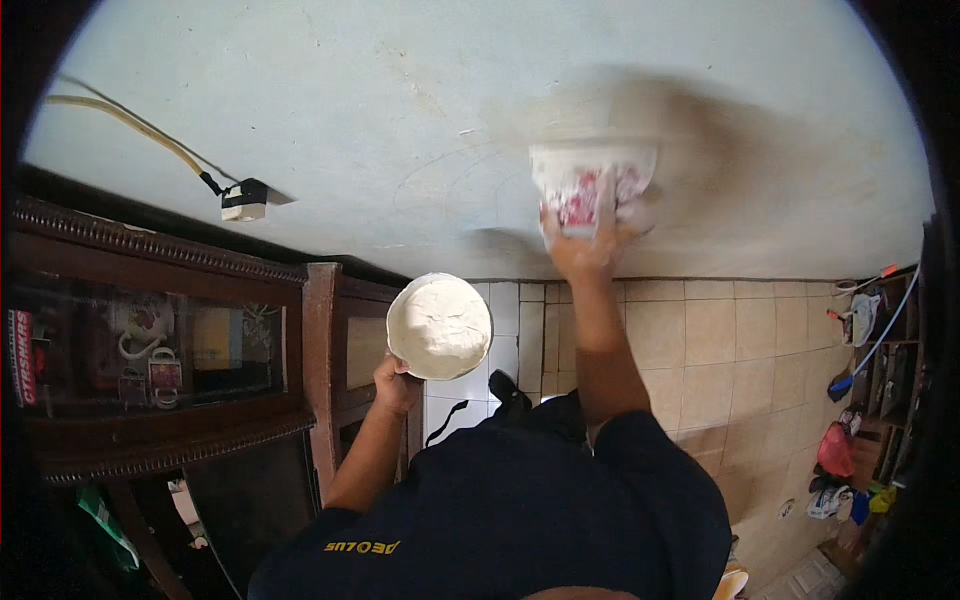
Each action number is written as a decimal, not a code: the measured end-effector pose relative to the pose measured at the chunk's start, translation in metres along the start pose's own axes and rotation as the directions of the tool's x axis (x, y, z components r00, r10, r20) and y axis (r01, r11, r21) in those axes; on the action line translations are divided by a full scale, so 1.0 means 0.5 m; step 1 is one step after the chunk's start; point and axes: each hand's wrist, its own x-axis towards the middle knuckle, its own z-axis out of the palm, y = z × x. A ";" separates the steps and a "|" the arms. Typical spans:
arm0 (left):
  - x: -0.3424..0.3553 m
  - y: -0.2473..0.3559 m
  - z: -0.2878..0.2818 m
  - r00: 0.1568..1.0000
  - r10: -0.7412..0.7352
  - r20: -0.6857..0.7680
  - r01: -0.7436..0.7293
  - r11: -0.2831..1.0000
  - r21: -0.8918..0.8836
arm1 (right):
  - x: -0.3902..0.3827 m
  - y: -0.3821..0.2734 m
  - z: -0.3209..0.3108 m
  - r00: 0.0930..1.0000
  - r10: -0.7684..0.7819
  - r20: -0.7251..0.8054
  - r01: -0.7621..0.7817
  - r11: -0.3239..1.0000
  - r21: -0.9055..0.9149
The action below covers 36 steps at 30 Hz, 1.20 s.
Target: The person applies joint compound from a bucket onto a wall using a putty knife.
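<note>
Two hands at work against a pale, matte plastered wall [330,110]. Right hand [583,245] stretched up, fingers clenched on a flat pad [592,185] with a red floral pattern, pressed flat to the wall just above the fingertips, blurred. Left hand [396,385] lower, fingers curled under a round shallow dish [440,326] of thick, lumpy white paste. Glossy beige tiles [700,350] below.

Around your hands the pale wall [330,120] is bare and open to pass across; to your left a small white box [243,199] with its cable [130,125] juts out; lower left the dark wooden cabinet [150,350] blocks the way.
</note>
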 end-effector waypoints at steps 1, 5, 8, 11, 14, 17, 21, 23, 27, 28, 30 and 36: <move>0.000 0.005 0.005 1.000 -0.010 0.004 0.010 1.000 0.003 | 0.058 -0.029 -0.011 1.000 -0.001 -0.030 0.001 1.000 0.001; 0.006 0.016 0.013 0.999 -0.035 0.004 0.035 0.999 -0.012 | 0.162 -0.078 -0.005 0.999 -0.047 0.010 0.048 0.995 -0.082; 0.008 0.013 0.004 0.999 -0.041 0.009 0.041 0.999 -0.032 | 0.116 -0.049 0.022 0.992 0.036 0.123 -0.021 0.993 -0.118; 0.015 0.007 -0.003 0.999 -0.047 0.025 0.049 0.996 -0.072 | -0.024 0.049 0.086 0.996 0.040 0.082 -0.033 0.996 -0.088; 0.013 0.005 -0.010 0.996 -0.080 0.043 0.085 0.989 -0.121 | -0.194 0.157 0.137 0.962 0.150 0.228 -0.100 0.972 -0.213; 0.012 0.018 0.003 0.995 -0.089 0.053 0.094 0.989 -0.110 | -0.325 0.239 0.145 0.943 0.124 0.309 -0.050 0.971 -0.235; 0.006 0.032 0.001 0.995 -0.069 0.068 0.072 0.996 -0.042 | -0.322 0.209 0.087 0.940 -0.043 0.339 0.058 0.998 -0.036; 0.002 0.041 0.018 0.994 -0.064 0.089 0.068 0.997 -0.039 | -0.251 0.162 0.073 0.983 -0.062 0.173 0.063 0.998 0.000; 0.006 0.041 0.023 0.990 -0.064 0.127 0.069 0.997 -0.042 | -0.024 0.051 0.056 0.992 0.052 -0.115 -0.001 0.915 0.403; 0.008 0.041 0.021 0.990 -0.066 0.123 0.072 0.996 -0.047 | 0.042 0.016 0.039 0.992 -0.047 -0.119 0.078 0.961 0.266; 0.015 0.037 0.024 0.998 -0.051 0.032 0.051 0.999 0.000 | 0.106 -0.012 0.037 0.983 -0.147 -0.108 0.159 0.981 0.109; 0.026 0.034 0.011 0.994 -0.020 0.110 0.023 0.999 -0.024 | -0.010 0.043 0.118 1.000 -0.021 0.022 0.021 0.999 -0.030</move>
